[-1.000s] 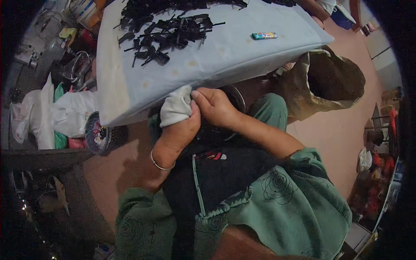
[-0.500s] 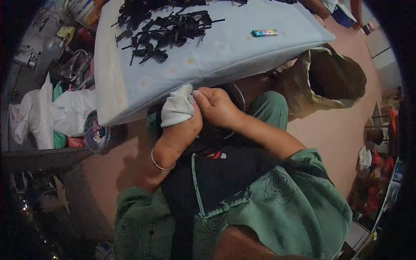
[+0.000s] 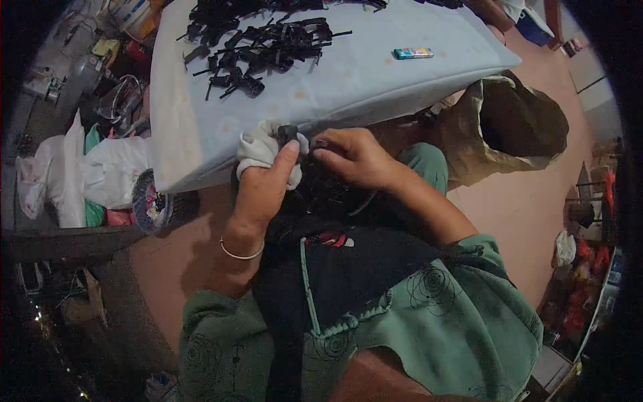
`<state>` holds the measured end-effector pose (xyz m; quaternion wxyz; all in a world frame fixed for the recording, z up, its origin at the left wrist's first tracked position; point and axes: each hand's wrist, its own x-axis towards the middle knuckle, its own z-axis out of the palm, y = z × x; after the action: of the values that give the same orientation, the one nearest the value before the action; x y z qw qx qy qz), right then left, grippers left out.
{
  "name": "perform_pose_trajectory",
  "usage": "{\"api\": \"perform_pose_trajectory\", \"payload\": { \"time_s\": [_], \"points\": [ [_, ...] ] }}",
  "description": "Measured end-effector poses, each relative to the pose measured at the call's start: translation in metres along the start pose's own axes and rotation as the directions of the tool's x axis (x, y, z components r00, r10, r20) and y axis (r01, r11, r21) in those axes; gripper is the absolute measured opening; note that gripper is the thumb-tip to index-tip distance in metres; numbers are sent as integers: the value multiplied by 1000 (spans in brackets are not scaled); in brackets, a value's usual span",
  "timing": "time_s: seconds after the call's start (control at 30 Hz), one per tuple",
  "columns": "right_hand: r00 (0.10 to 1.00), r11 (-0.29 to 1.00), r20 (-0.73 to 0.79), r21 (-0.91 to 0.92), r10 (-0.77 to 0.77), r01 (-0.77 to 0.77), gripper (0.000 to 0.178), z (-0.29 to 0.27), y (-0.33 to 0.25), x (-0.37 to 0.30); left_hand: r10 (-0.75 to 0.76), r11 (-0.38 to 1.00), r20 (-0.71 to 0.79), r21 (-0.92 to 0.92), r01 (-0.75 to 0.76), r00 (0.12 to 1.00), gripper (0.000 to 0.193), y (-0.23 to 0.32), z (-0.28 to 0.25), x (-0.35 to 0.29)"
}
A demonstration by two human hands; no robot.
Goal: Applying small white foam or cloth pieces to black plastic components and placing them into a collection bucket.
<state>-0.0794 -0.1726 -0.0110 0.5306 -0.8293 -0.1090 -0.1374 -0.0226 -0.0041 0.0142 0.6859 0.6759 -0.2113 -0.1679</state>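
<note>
White cloth [image 3: 253, 149] wraps round the fingers of the left hand [image 3: 264, 194]. Left thumb presses a small black part [image 3: 288, 133] into it; part sits at the hand's 1 o'clock end, just off the near table edge. Right hand [image 3: 362, 157] is just beside, at the part's 4 o'clock: thumb and forefinger brought close, something dark at the tips. Can't tell if they pinch a piece or only shadow.

Clock from the hands, 12 straight ahead. Pile of black parts [image 3: 268, 50] at 11-12, loose heap on the pale-covered table [image 3: 335, 90], little stems poking out. Lighter [image 3: 413, 53], bright print, lying flat between 1 and 2, well apart from the pile. Blue box [image 3: 534, 25] on the floor at 2. Brown sack [image 3: 462, 144] at 3, mouth gaping. White plastic bags [image 3: 117, 175] at 9, basket [image 3: 142, 218] at 8 with small coloured bits inside. Dark apron [image 3: 348, 275] at 5-6 over green clothing [image 3: 462, 315]. More black stuff under the hands at 5, too dark to sort. Thin bracelet [image 3: 242, 254] on the left wrist.
</note>
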Motion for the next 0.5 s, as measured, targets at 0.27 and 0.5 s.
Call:
{"api": "perform_pose_trajectory", "payload": {
  "time_s": [0.27, 0.5],
  "points": [
    [994, 995, -28, -3, -103, 103, 13, -13, -16, 11, 93, 975, 75, 195, -106, 993, 21, 24, 13, -3],
    [1000, 997, -17, 76, 21, -20, 21, -6, -19, 10, -58, 998, 209, 44, 50, 976, 23, 24, 9, -2]
  ]
}}
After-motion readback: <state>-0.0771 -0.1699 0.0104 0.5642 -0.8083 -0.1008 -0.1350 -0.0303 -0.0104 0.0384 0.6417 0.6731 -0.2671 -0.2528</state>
